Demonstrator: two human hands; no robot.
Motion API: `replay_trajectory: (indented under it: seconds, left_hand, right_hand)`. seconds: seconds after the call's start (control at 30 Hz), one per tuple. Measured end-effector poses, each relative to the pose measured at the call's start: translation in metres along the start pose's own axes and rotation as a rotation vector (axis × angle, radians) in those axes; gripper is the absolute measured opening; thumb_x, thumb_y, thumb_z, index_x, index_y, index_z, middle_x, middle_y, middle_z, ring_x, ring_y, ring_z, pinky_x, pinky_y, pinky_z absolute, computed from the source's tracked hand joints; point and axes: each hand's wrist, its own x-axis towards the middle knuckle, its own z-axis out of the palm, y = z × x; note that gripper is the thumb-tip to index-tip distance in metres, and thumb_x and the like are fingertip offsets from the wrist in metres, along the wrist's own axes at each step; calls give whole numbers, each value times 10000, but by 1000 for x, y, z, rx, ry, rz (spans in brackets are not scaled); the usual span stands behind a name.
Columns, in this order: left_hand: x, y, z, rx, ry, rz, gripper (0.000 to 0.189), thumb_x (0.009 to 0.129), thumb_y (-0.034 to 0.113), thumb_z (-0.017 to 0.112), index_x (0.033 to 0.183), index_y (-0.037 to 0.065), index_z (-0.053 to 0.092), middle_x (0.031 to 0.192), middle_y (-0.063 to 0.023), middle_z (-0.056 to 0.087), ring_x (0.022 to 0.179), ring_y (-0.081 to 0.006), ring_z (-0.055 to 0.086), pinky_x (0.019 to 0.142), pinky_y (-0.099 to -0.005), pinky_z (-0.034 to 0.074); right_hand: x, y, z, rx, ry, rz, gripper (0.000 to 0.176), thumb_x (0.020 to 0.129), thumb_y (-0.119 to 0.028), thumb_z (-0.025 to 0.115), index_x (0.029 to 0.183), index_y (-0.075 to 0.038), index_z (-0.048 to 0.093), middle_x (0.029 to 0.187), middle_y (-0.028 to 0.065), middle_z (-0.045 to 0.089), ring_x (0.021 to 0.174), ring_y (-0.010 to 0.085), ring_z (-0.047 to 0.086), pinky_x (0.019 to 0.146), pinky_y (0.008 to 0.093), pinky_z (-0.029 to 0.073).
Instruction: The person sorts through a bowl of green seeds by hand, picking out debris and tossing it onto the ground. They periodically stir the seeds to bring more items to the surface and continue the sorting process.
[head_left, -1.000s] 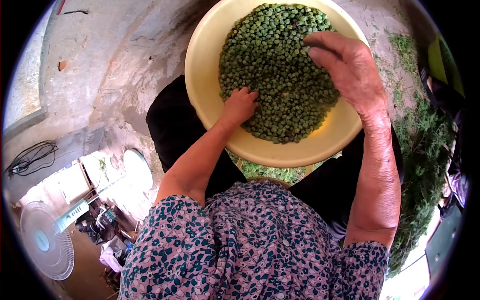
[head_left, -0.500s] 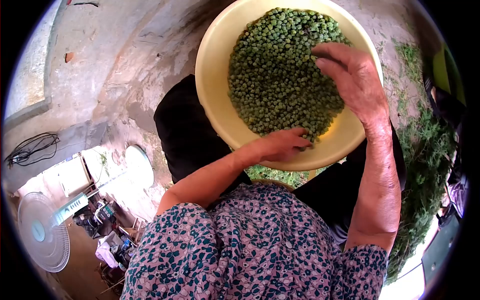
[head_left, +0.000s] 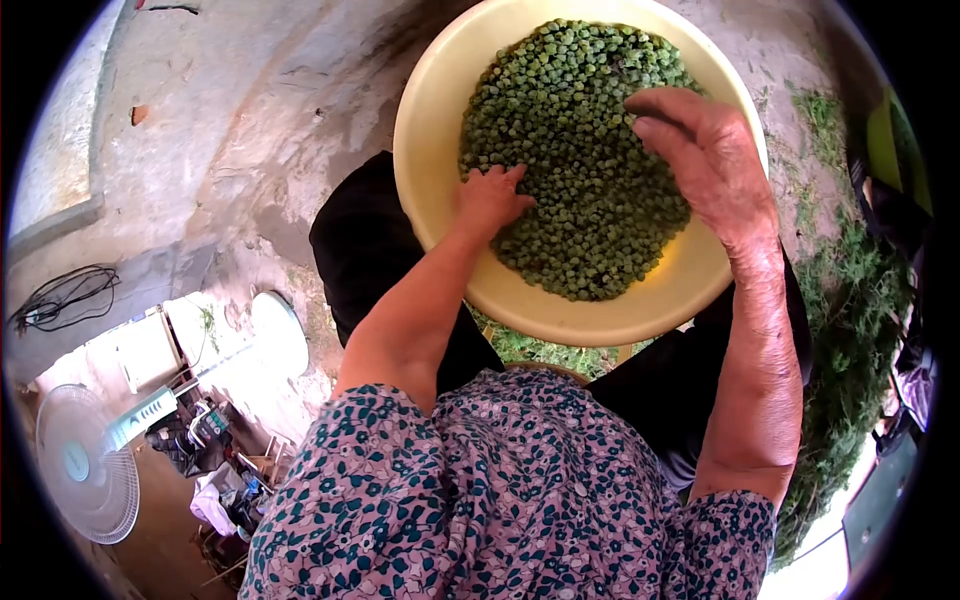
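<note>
Basin (head_left: 428, 150) of green seeds (head_left: 575, 140), left hand (head_left: 490, 200) flat on top, right hand (head_left: 712, 160) loosely spread

Bright, even daylight, soft shadows, sharp centre, strong fisheye warping with black vignette at the edges.

No legible text, label, brand, number or sign in view. The yellow basin (head_left: 430, 150) shows no readable marking. The clutter (head_left: 215, 440) beside the fan (head_left: 85, 470) is too small and blurred to read.
</note>
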Motion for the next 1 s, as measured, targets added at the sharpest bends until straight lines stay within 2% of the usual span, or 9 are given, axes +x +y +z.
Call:
replay_trajectory:
  seconds: [0.17,0.23,0.47,0.53,0.6,0.73,0.87,0.93,1.0]
  left_hand:
    - [10,10,9,-166,-86,-95,624,777,506,615,1328,288,417,1245,-91,469,1155,-353,420,936,-433,426]
    - [5,12,9,-159,-87,-8,696,752,551,609,1351,257,413,1286,-121,445,1113,-382,428,982,-422,373]
    - [-27,62,16,-149,-112,215,652,728,613,589,1292,305,481,1248,-98,478,1109,-371,424,942,-434,404]
    - [-42,70,11,-127,-125,262,632,750,606,568,1288,286,485,1270,-92,469,1122,-367,421,935,-440,409]
    - [-52,73,20,-120,-196,443,569,787,572,540,1280,294,487,1219,-63,488,1157,-345,403,905,-485,412]
    - [-87,65,-4,-114,-341,539,558,801,521,549,1292,266,476,1333,-63,432,1130,-348,446,935,-446,385]
    - [-104,31,-30,-81,-360,584,517,801,492,560,1257,251,520,1336,-55,439,1161,-317,447,946,-444,361]
    - [-103,15,-45,-51,-453,541,458,806,452,568,1199,216,575,1316,-55,466,1176,-298,449,959,-450,346]
    - [-104,5,-51,-59,-423,503,440,810,430,570,1174,183,590,1305,-74,476,1160,-303,463,953,-439,357]
  right_hand:
    - [-2,1,0,37,4,-3,175,806,-77,615,961,2,640,857,143,660,775,246,641,737,321,493]
    - [-1,3,2,28,7,-20,171,806,-75,616,958,1,641,858,142,660,774,243,641,736,321,494]
    - [-1,4,6,37,-16,-19,158,804,-59,621,948,5,640,864,136,661,785,238,642,739,321,498]
    - [-2,5,7,37,-11,-24,158,806,-59,621,949,6,639,863,137,660,782,238,641,737,321,498]
    - [-4,5,6,39,-6,-26,158,807,-59,620,950,7,637,861,138,659,780,238,640,736,322,498]
    - [-6,5,4,55,-1,-32,153,811,-58,616,948,8,636,861,144,657,773,240,639,730,324,495]
    - [-9,5,5,61,18,-73,151,808,-50,615,945,10,635,856,143,655,775,240,637,731,320,492]
    - [-8,1,3,45,7,-66,151,807,-47,616,945,11,635,857,140,656,778,238,636,733,318,491]
    - [-9,0,3,33,-4,-64,152,805,-44,617,945,12,635,858,138,656,781,235,634,735,316,490]
